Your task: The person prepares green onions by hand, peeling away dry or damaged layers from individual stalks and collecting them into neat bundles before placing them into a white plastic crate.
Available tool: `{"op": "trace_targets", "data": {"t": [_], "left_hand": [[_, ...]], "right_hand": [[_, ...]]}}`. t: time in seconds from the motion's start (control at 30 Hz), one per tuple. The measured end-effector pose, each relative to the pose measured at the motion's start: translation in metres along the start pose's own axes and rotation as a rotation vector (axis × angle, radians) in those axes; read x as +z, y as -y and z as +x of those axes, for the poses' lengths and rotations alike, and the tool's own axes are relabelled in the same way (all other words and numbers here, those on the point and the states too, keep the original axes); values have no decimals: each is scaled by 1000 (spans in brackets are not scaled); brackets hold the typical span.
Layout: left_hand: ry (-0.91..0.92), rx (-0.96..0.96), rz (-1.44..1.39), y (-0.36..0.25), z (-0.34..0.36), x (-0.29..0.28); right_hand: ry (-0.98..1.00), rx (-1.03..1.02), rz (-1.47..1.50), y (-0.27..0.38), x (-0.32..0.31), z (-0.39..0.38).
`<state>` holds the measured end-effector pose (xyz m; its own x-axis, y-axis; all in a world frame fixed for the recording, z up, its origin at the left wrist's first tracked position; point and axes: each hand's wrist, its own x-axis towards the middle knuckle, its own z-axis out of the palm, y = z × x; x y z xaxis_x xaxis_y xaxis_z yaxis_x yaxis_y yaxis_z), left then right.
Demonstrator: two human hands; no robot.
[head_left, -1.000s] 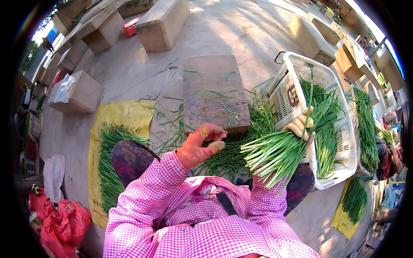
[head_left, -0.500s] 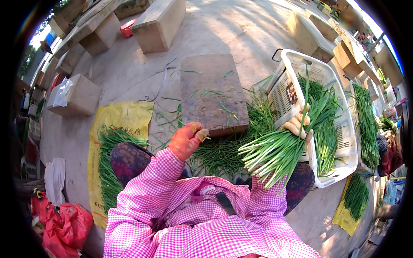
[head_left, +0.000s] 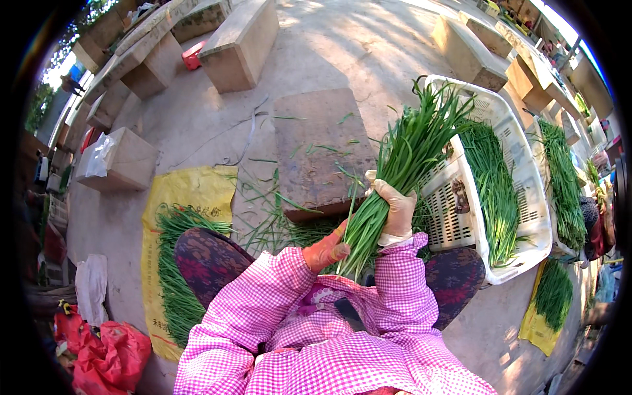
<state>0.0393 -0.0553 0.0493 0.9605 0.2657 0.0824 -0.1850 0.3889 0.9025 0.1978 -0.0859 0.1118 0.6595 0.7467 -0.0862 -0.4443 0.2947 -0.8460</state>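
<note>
My right hand (head_left: 397,207) clasps a green bunch (head_left: 415,151); my left hand (head_left: 325,253) meets its stems (head_left: 362,236) (how closed, I can't tell). The white crate (head_left: 447,220) holds long greens (head_left: 497,197).

Dark printed characters stand on the yellow sheet (head_left: 184,185): part of a row shows at its upper right, and a few more sit at its lower left corner. Well to the right of the sheet, the white crate (head_left: 530,197) bears a dark patch (head_left: 460,196) on its side wall; any lettering there is too small to read.
</note>
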Motion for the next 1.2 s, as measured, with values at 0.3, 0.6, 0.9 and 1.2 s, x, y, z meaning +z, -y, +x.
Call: {"op": "trace_targets", "data": {"t": [0.3,0.6,0.9,1.2], "left_hand": [[-251,-158,11,26,-12,-7],[-831,-423,339,-16,-8,-19],[-780,-919,1025,22,-18,-38],[-651,-233,-13,57,-32,-72]], "right_hand": [[89,248,291,-30,10,-13],[350,313,370,-71,3,-9],[278,476,-54,-148,-21,-24],[216,504,163,-121,-22,-17]]}}
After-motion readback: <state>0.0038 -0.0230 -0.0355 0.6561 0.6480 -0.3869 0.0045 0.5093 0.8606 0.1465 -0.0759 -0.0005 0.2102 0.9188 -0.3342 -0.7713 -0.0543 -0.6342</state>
